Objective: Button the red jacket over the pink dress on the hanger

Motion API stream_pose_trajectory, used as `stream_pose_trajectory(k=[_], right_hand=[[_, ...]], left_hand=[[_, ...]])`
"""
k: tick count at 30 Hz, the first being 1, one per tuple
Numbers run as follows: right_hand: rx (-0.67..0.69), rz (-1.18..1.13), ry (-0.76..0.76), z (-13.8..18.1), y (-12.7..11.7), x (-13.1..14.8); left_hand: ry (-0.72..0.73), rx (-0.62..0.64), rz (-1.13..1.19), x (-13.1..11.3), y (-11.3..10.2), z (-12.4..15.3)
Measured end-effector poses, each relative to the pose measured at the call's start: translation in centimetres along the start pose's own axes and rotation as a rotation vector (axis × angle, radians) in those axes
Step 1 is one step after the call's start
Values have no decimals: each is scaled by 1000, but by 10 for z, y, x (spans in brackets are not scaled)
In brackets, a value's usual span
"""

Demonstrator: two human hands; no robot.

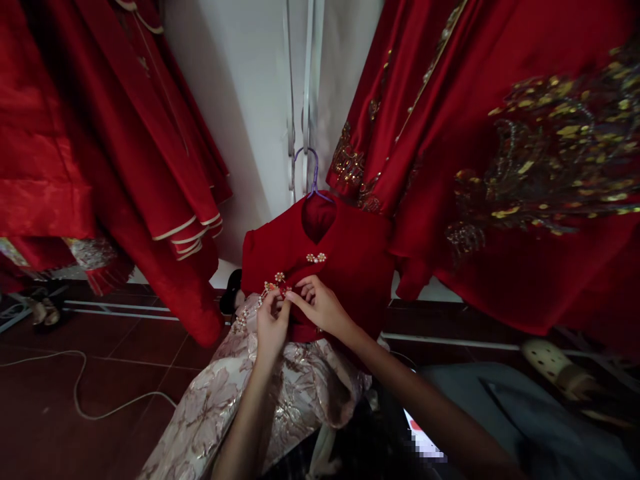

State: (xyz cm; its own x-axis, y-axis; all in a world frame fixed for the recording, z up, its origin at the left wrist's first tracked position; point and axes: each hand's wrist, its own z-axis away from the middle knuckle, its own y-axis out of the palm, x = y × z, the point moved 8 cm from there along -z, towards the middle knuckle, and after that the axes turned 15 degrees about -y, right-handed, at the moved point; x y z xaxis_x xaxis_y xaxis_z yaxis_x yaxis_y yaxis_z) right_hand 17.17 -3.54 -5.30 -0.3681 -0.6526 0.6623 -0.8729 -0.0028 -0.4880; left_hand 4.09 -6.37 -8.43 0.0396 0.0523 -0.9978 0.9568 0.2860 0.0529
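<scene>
A small red top [360, 267] hangs on a purple hanger [315, 179] hooked to a pale metal rack. A gold and pearl flower clasp [316, 258] sits below its neckline. My left hand [273, 321] pinches at a beaded ornament [271, 285] on the front of the top. Close beside it, my right hand [317, 303] has its thumb and finger pressed together at the same spot. What lies between the fingertips is too small to make out. A pink and gold floral brocade cloth [210, 400] lies beneath my forearms.
Red garments [150, 133] hang on the left, and a red garment with gold sequins [550, 153] hangs on the right. A pale cable [80, 393] runs over the tiled floor. A cream clog [550, 363] and a lit screen [423, 437] are at lower right.
</scene>
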Motion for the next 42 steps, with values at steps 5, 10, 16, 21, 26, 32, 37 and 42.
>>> stream_pose_trajectory(k=[5, 10, 16, 21, 26, 32, 37, 42], right_hand=[[-30, -59, 20, -7, 11, -6], [-70, -73, 1, -7, 4, -6], [-106, -98, -1, -13, -5, -12], [-84, -124, -5, -17, -4, -17], [-76, -121, -14, -19, -4, -17], [-66, -90, -33, -20, -5, -15], [-75, -91, -40, -21, -4, -16], [-79, -76, -34, -20, -7, -18]], left_hand=[[57, 43, -226, -2, 0, -1], [184, -25, -433, -11, -3, -2], [151, -144, -253, -11, -17, -14], [151, -146, -252, -12, -18, -18], [199, -191, -281, -17, -18, -15], [132, -92, -229, -9, -6, -21], [115, -52, -234, -5, -1, -25], [128, -24, -222, -6, -1, -25]])
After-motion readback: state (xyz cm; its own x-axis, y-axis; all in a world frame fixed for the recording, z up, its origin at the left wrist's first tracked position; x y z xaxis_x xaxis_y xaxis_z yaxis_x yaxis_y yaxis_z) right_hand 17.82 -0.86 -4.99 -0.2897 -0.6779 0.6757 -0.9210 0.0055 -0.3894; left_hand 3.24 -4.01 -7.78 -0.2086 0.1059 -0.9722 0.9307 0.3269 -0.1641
